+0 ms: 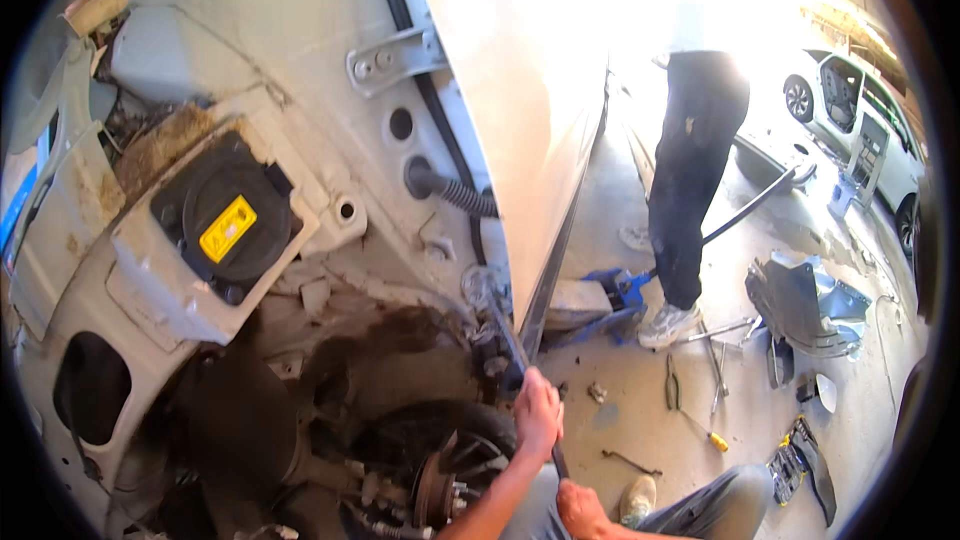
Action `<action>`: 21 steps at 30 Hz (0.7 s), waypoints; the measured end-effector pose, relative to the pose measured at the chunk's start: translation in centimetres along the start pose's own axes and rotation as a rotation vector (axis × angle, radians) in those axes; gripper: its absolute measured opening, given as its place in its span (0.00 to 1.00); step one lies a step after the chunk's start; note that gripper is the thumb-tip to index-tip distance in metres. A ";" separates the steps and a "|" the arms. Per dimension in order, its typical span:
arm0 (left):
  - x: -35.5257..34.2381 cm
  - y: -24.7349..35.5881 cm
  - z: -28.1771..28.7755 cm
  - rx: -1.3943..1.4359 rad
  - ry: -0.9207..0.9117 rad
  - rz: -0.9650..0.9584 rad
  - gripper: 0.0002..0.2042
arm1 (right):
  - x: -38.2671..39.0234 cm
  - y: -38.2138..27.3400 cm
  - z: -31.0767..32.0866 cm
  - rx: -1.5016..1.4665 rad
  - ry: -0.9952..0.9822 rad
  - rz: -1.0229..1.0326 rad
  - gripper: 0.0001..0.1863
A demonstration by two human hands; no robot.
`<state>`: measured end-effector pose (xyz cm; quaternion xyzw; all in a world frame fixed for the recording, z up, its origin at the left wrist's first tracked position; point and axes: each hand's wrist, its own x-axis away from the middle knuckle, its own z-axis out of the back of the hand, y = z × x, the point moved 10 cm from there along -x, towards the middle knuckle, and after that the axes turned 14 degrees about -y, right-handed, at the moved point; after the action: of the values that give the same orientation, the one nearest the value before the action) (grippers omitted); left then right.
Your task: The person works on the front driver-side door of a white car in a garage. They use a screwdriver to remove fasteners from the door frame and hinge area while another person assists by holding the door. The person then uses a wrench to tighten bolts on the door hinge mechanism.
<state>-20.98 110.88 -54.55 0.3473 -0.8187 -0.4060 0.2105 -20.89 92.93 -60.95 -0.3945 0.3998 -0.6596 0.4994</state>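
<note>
My left hand [538, 412] is closed round the upper part of a long metal bar [513, 342]. My right hand [580, 510] grips the same bar lower down, close to my knees. The bar slants up and to the left, its far end at the lower corner of a pale car body [390, 240], beside the bottom edge of an open white door [530, 140]. Exactly what that end touches is too small to make out. Below and left of my hands is a bare wheel hub with studs [435, 490], in front of a dark tire [450, 425].
Another person in dark trousers [695, 170] stands beyond the door, next to a blue floor jack [625, 295]. On the floor lie pliers [672, 382], a yellow-handled screwdriver [717, 440], a wrench [632, 462], a tool case [788, 465] and torn-off panels [810, 305]. A white car [860, 120] stands farther back.
</note>
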 end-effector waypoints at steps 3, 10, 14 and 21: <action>1.4 3.7 -1.8 -0.092 -0.083 -0.140 0.24 | -0.4 0.5 -0.5 -0.072 -0.046 -0.054 0.30; -0.3 0.2 1.4 -0.091 0.067 -0.065 0.25 | -1.0 0.5 -0.1 0.092 -0.013 -0.027 0.27; 1.5 0.2 1.1 -0.045 0.047 -0.135 0.24 | -0.3 2.2 -0.3 -0.032 -0.189 -0.139 0.25; 3.3 -4.3 3.8 0.011 0.152 -0.003 0.21 | 1.0 5.5 -1.8 -0.083 -0.227 -0.255 0.23</action>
<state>-23.90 108.57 -60.05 0.3794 -0.8020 -0.3745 0.2695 -20.87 91.19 -66.56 -0.5342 0.3143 -0.6520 0.4367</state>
